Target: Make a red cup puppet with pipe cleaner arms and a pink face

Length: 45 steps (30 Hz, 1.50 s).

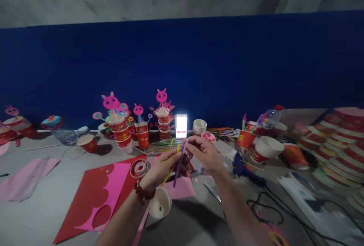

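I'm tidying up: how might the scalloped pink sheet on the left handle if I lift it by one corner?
The pink sheet will probably droop, since it looks thin and flat. Its narrow lower-left tip may bend or tear most readily. It should slide fairly easily, as it seems to lie loose over the red sheet.

Dim light, glaring phone screen (181,125), stretched edges

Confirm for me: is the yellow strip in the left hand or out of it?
In. The left hand pinches the yellow strip, with yellow showing both above and below its grip.
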Each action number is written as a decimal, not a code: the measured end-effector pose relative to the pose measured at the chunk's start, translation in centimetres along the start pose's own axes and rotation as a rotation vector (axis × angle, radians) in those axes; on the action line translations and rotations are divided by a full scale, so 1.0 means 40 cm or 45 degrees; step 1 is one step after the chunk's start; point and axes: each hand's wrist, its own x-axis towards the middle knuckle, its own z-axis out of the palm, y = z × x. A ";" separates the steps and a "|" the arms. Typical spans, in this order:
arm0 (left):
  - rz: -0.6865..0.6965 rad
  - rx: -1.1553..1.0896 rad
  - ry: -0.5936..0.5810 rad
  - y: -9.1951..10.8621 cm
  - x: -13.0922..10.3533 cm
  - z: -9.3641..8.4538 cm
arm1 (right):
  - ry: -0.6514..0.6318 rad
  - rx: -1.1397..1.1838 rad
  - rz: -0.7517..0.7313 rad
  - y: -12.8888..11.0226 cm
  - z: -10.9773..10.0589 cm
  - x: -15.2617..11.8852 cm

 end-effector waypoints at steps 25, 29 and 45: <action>0.018 -0.141 0.018 -0.030 0.016 -0.003 | 0.006 -0.121 -0.089 0.024 0.020 -0.006; -0.004 -0.187 -0.008 -0.029 0.016 0.003 | 0.018 -0.131 -0.088 0.016 0.019 -0.006; 0.018 -0.091 -0.013 -0.026 0.017 -0.009 | -0.026 -0.137 -0.106 0.021 0.012 -0.004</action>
